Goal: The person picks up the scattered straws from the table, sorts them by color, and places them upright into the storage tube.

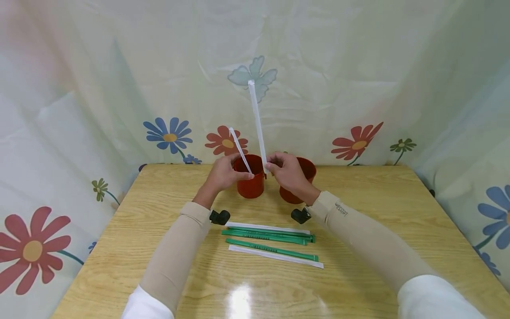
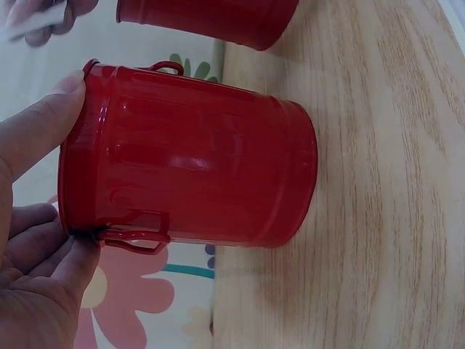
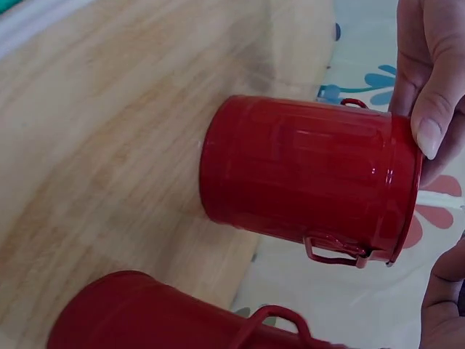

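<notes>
My left hand (image 1: 224, 173) grips the rim of the left red bucket (image 1: 250, 189), thumb at the near side and fingers round its outer side. A slim white paper-wrapped straw (image 1: 241, 149) leans up out of that bucket. Between thumb and fingers, my right hand (image 1: 290, 173) pinches a second white wrapped straw (image 1: 257, 119), held nearly upright with its lower end beside the left bucket's rim. The right red bucket (image 1: 291, 196) stands partly behind my right hand and wrist. In the left wrist view, the left bucket (image 2: 196, 160) shows small side handles.
Several green wrapped straws (image 1: 271, 249) and white wrapped straws (image 1: 275, 256) lie in a loose row on the wooden table (image 1: 171, 248), nearer me than the buckets. A flowered curtain (image 1: 303, 110) hangs right behind the table's far edge. Black wrist cameras (image 1: 220, 217) sit below both hands.
</notes>
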`<state>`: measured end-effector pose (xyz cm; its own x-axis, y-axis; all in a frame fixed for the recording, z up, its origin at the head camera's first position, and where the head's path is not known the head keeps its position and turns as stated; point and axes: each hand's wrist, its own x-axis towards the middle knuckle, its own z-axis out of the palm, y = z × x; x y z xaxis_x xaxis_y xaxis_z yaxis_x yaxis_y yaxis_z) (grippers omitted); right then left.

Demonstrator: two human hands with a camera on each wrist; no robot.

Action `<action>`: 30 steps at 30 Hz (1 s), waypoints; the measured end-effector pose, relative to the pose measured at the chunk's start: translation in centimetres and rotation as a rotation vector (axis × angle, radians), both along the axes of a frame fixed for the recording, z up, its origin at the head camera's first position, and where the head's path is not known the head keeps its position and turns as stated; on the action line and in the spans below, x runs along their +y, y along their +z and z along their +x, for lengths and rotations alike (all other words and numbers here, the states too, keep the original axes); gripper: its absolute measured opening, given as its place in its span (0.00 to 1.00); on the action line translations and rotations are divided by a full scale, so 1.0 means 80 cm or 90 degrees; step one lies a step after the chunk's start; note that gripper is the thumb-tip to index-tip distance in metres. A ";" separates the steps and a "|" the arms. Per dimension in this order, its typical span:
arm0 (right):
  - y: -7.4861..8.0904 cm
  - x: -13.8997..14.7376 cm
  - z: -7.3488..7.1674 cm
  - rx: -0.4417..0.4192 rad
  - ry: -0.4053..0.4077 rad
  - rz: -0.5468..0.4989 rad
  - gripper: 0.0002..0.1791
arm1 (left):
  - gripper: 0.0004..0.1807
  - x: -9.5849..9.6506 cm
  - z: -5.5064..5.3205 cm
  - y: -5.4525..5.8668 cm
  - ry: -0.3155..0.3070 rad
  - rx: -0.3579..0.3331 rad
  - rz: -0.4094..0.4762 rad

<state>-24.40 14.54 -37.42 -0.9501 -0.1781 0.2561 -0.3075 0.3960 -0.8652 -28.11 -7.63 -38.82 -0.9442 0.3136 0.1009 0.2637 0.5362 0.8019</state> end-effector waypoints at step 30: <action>0.020 -0.007 -0.018 -0.064 -0.031 0.131 0.15 | 0.40 -0.001 -0.001 -0.002 -0.003 -0.005 0.025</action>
<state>-25.87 13.99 -35.81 -0.9777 -0.1708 0.1226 -0.2002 0.5794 -0.7901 -28.21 -7.69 -38.96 -0.9437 0.3135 0.1055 0.2594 0.5035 0.8241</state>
